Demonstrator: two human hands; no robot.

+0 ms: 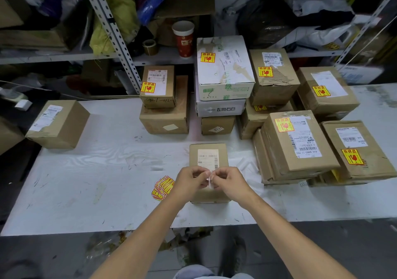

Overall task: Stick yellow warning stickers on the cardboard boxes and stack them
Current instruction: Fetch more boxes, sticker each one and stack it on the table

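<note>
A small cardboard box [208, 156] with a white shipping label lies on the white table [96, 171] right in front of me. Above its near end my left hand [189, 182] and my right hand [229, 182] meet, both pinching a small sticker [210, 178] whose white backing faces me. A loose pile of yellow warning stickers [162, 187] lies on the table just left of my left hand. Stacks of stickered boxes [296, 143] fill the right and back of the table.
One unstickered cardboard box [58, 124] stands alone at the table's left edge. A two-box stack [163, 104] and a white-box stack [223, 78] stand behind the small box. Metal shelving with bags, a red paper cup [183, 39] and a tape roll [149, 47] lines the back.
</note>
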